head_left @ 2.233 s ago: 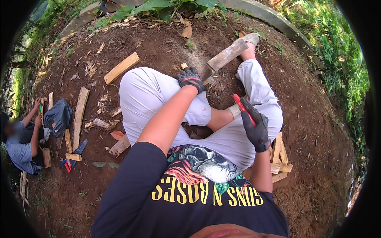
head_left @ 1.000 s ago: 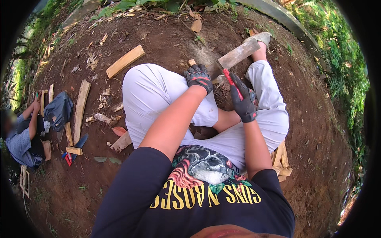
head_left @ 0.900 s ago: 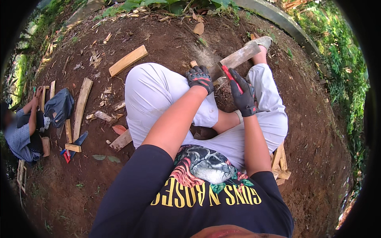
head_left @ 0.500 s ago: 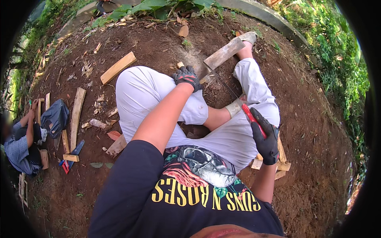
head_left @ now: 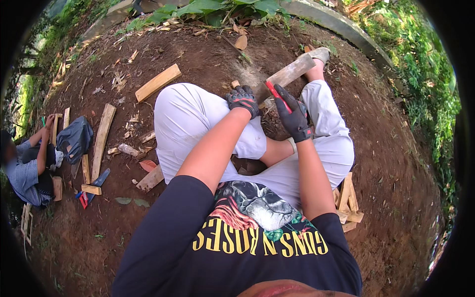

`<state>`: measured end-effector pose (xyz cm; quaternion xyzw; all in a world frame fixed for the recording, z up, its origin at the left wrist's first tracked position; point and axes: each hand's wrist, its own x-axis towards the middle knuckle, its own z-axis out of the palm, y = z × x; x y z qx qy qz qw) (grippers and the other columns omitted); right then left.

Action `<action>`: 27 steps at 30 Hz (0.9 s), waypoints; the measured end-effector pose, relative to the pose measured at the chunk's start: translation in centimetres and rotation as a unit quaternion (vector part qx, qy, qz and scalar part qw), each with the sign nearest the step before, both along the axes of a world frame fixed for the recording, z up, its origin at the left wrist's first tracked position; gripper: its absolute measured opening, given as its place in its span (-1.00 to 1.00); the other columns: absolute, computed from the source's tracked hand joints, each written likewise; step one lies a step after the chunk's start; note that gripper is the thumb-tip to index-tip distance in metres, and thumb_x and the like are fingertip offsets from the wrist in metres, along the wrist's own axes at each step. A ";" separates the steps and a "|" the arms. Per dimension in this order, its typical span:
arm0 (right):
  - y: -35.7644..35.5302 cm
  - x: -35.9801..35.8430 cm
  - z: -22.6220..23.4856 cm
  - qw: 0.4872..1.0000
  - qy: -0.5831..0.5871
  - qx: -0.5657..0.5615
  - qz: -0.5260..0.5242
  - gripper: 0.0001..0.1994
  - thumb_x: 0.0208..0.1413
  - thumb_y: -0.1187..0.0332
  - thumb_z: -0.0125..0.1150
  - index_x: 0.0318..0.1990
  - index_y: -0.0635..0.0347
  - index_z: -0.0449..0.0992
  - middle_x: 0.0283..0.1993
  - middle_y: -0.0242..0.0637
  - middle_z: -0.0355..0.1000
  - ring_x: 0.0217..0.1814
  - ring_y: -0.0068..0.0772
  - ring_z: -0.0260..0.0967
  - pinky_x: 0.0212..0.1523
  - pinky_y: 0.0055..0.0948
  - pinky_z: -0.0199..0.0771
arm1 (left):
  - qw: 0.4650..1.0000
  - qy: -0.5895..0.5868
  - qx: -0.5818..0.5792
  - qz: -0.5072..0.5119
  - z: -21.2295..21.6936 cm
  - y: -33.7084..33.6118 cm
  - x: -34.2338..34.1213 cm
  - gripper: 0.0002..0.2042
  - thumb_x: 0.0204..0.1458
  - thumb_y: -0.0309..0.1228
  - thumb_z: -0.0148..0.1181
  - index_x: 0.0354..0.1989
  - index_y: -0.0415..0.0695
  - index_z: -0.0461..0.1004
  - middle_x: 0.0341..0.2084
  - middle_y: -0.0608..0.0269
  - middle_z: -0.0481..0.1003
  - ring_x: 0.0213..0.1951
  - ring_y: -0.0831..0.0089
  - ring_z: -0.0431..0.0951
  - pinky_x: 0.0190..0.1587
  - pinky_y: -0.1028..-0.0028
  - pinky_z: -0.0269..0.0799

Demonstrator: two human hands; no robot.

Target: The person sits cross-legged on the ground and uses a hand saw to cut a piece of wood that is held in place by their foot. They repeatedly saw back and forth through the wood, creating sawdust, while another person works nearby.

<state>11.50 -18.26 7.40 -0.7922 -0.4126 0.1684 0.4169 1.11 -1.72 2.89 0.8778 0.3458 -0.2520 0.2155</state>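
My right hand, in a black glove, is closed round the red handle of a handsaw. The handle is right against a weathered wooden board, and the blade can hardly be made out. My left hand, gloved in black with red marks, grips a piece of wood beside my bent left knee; a pale end pokes out past the fingers. The board slants up to the right, its far end by my right foot. How the two wooden pieces meet is hidden by my hands.
A loose plank lies beyond my left knee. Wood offcuts sit by my right thigh. At left, another person sits near a dark plastic bag, long planks and a blue-bladed saw. A concrete edge borders the soil.
My right hand has pushed the saw forward and left, from near my right knee up to the board. My left hand keeps its hold on the wood.
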 end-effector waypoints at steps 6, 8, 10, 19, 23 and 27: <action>-9.1 -3.3 12.1 0.987 0.022 -0.156 -0.029 -0.57 0.40 0.23 0.26 0.38 -0.04 0.59 0.26 0.04 0.63 0.32 0.08 0.60 0.32 -0.11 0.54 | 0.999 0.032 -0.035 0.010 0.5 0.5 0.2 0.12 0.07 0.19 0.38 0.67 -0.17 -0.05 0.62 -0.16 0.07 0.59 -0.11 0.15 0.55 -0.08 0.12; -12.5 -4.1 15.0 0.983 0.035 -0.175 -0.050 -0.58 0.40 0.27 0.25 0.37 0.00 0.60 0.25 0.01 0.64 0.28 0.07 0.63 0.29 -0.12 0.57 | 0.999 0.022 -0.034 0.011 0.1 0.5 0.2 0.11 0.08 0.16 0.39 0.67 -0.18 -0.04 0.62 -0.17 0.07 0.59 -0.11 0.16 0.56 -0.08 0.11; -13.4 -4.6 16.2 0.978 0.039 -0.195 -0.057 -0.58 0.39 0.33 0.23 0.36 0.04 0.61 0.25 0.00 0.64 0.28 0.05 0.63 0.29 -0.15 0.57 | 0.999 0.022 -0.036 0.013 -0.5 0.0 -0.1 0.09 0.08 0.14 0.39 0.67 -0.18 -0.02 0.61 -0.19 0.07 0.58 -0.12 0.18 0.55 -0.07 0.13; -1.9 -1.7 1.4 0.995 -0.035 -0.078 -0.040 -0.58 0.41 0.21 0.25 0.38 -0.07 0.60 0.20 0.03 0.65 0.23 0.05 0.65 0.21 -0.10 0.61 | 1.000 0.004 0.005 -0.004 0.0 -0.8 0.0 -0.13 0.15 -0.02 0.29 0.59 -0.18 0.15 0.47 -0.18 0.26 0.47 -0.13 0.34 0.43 -0.12 0.26; 0.1 1.0 -0.4 0.999 -0.036 0.012 0.015 -0.57 0.42 0.15 0.23 0.39 -0.13 0.59 0.23 0.02 0.64 0.25 0.07 0.63 0.22 -0.08 0.59 | 1.000 0.003 0.001 0.013 -1.1 -0.1 0.2 -0.01 0.05 0.08 0.41 0.57 -0.22 0.14 0.49 -0.15 0.25 0.49 -0.10 0.31 0.45 -0.09 0.26; -3.6 -0.3 5.0 0.995 -0.025 -0.096 0.005 -0.56 0.42 0.17 0.22 0.40 -0.07 0.58 0.28 -0.01 0.62 0.29 0.08 0.61 0.30 -0.08 0.55 | 0.996 0.053 -0.065 0.003 0.3 1.2 0.5 0.26 -0.01 0.34 0.40 0.70 -0.16 -0.12 0.67 -0.20 -0.08 0.64 -0.10 0.05 0.59 -0.06 0.07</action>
